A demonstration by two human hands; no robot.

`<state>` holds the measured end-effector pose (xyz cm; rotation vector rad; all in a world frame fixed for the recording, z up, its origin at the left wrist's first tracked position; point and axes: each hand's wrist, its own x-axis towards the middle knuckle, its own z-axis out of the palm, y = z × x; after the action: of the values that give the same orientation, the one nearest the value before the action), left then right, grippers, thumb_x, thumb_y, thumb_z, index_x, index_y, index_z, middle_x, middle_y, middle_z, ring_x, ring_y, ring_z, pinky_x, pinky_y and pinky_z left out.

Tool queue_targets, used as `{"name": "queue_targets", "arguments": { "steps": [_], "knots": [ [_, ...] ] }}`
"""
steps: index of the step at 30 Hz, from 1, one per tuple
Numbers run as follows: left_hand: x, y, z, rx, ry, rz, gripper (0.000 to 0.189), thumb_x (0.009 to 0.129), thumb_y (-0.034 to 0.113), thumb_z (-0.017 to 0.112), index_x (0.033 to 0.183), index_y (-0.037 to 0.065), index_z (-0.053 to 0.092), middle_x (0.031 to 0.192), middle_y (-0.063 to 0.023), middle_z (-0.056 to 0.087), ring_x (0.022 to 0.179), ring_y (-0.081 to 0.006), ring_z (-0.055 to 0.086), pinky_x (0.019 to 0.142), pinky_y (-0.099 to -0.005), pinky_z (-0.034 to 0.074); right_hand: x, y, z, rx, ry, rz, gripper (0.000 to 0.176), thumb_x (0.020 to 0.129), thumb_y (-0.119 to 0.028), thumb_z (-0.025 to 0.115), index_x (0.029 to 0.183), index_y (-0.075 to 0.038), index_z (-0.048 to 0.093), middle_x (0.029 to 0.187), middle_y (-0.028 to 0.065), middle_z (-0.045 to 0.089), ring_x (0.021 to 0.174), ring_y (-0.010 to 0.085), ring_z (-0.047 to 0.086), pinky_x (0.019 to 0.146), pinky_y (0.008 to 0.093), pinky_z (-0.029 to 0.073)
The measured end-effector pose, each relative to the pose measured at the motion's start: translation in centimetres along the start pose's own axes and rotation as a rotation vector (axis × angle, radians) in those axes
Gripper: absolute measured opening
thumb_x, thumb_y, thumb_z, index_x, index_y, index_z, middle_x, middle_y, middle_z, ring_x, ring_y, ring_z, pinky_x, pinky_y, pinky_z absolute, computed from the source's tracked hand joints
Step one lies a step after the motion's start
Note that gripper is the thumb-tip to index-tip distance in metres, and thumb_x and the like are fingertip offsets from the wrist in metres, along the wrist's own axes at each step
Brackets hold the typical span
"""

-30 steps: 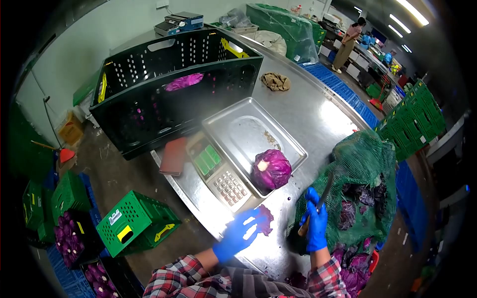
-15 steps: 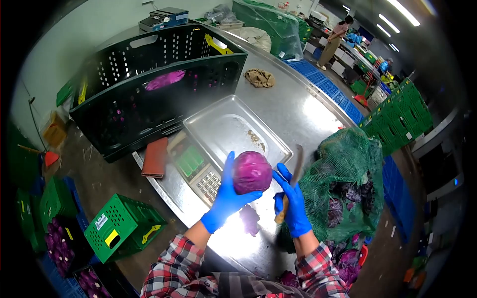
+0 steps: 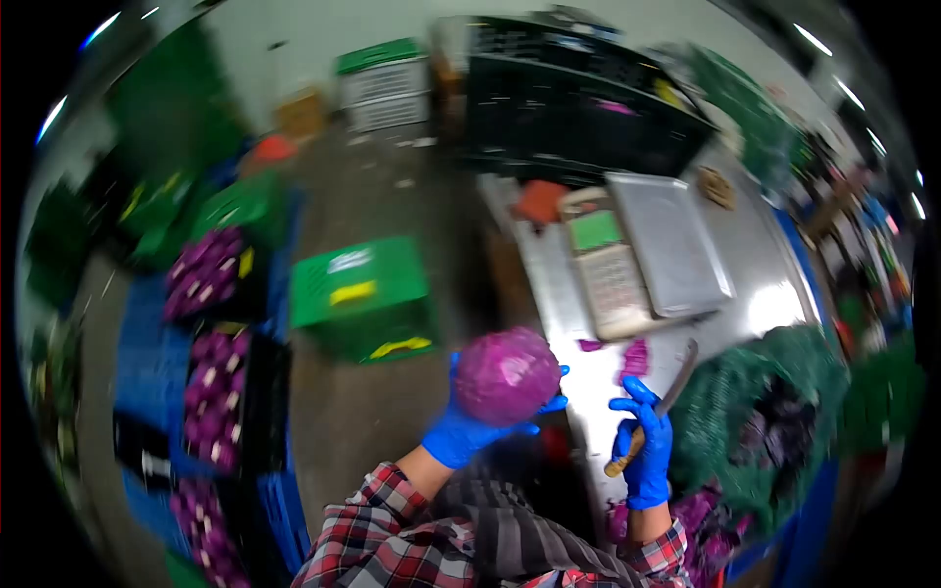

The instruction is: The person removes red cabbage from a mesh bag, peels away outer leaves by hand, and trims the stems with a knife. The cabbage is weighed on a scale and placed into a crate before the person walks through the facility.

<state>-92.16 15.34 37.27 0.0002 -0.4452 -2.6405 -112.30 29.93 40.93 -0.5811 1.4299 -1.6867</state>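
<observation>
A round red cabbage [image 3: 507,376] rests in my left hand [image 3: 469,428], whose blue-gloved fingers curve around its underside. It is off the left edge of the metal table. My right hand [image 3: 644,456], gloved in blue too, grips the wooden handle of a knife [image 3: 676,380], its blade pointing up and away. Beyond that hand, a torn purple cabbage leaf [image 3: 635,359] lies on the metal table [image 3: 559,323]. To its right bulges a green mesh sack [image 3: 720,392] with dark cabbages inside. A digital scale [image 3: 613,279] with a steel pan stands farther back.
Black crates of cabbages [image 3: 216,387] stand on blue pallets at the left. A green crate [image 3: 363,294] sits on the floor between them and the table. At the back of the table are a large black crate [image 3: 578,113], a reddish-brown object [image 3: 539,201] and a crumpled brown cloth [image 3: 717,186].
My view has swung left, toward the floor crates. My left hand has carried the cabbage from above the table past its left edge. The knife stays in my right hand.
</observation>
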Motion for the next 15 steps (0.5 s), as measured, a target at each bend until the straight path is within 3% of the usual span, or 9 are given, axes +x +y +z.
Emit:
{"name": "queue_targets", "arguments": {
  "steps": [2, 3, 9, 10, 15],
  "knots": [
    [-6.7, -0.1, -1.2, -0.584, -0.061, 0.043, 0.099, 0.072, 0.068, 0.06, 0.146, 0.016, 0.02, 0.149, -0.0223, 0.017, 0.131, -0.0532, 0.021, 0.09, -0.0669, 0.041, -2.1, 1.9, 2.5, 0.004, -0.101, 0.073, 0.04, 0.092, -0.023, 0.049, 0.122, 0.004, 0.051, 0.088, 0.0128, 0.065, 0.037, 0.009, 0.044, 0.032, 0.0213, 0.035],
    [-10.1, -0.4, -1.0, -0.543, 0.009, 0.128, 0.098, 0.073, 0.066, 0.06, 0.146, 0.015, 0.021, 0.149, -0.0216, 0.019, 0.131, -0.0522, 0.023, 0.091, -0.0658, 0.041, -3.1, 3.0, 3.6, 0.003, -0.137, 0.148, 0.041, 0.09, -0.024, 0.053, 0.121, 0.002, 0.053, 0.087, 0.0111, 0.065, 0.043, 0.0073, 0.045, 0.037, 0.0205, 0.035],
    [-28.4, -4.3, -1.6, -0.226, 0.576, 0.604, 0.082, 0.08, 0.059, 0.06, 0.143, 0.015, 0.03, 0.143, -0.0149, 0.035, 0.129, -0.0389, 0.037, 0.097, -0.058, 0.041, -7.4, 11.1, 8.9, -0.052, -0.375, 0.411, 0.035, 0.091, -0.027, 0.055, 0.116, -0.004, 0.06, 0.082, 0.0069, 0.063, 0.046, 0.0063, 0.043, 0.037, 0.021, 0.035],
    [-31.1, -4.9, -2.1, -0.215, 0.61, 0.651, 0.076, 0.082, 0.056, 0.059, 0.141, 0.016, 0.034, 0.142, -0.013, 0.039, 0.128, -0.0341, 0.04, 0.099, -0.0574, 0.038, -7.9, 11.7, 9.8, -0.074, -0.405, 0.445, 0.034, 0.091, -0.027, 0.055, 0.116, -0.005, 0.06, 0.081, 0.0065, 0.063, 0.046, 0.0064, 0.043, 0.037, 0.0213, 0.035],
    [-41.2, -7.5, -7.8, -0.46, 0.68, 0.893, 0.071, 0.083, 0.054, 0.06, 0.139, 0.017, 0.037, 0.141, -0.0114, 0.039, 0.128, -0.0325, 0.04, 0.101, -0.0562, 0.035, -9.3, 13.8, 12.8, -0.216, -0.43, 0.518, 0.031, 0.09, -0.027, 0.055, 0.113, -0.007, 0.062, 0.081, 0.005, 0.062, 0.046, 0.0069, 0.042, 0.036, 0.0224, 0.034]
  ]
}}
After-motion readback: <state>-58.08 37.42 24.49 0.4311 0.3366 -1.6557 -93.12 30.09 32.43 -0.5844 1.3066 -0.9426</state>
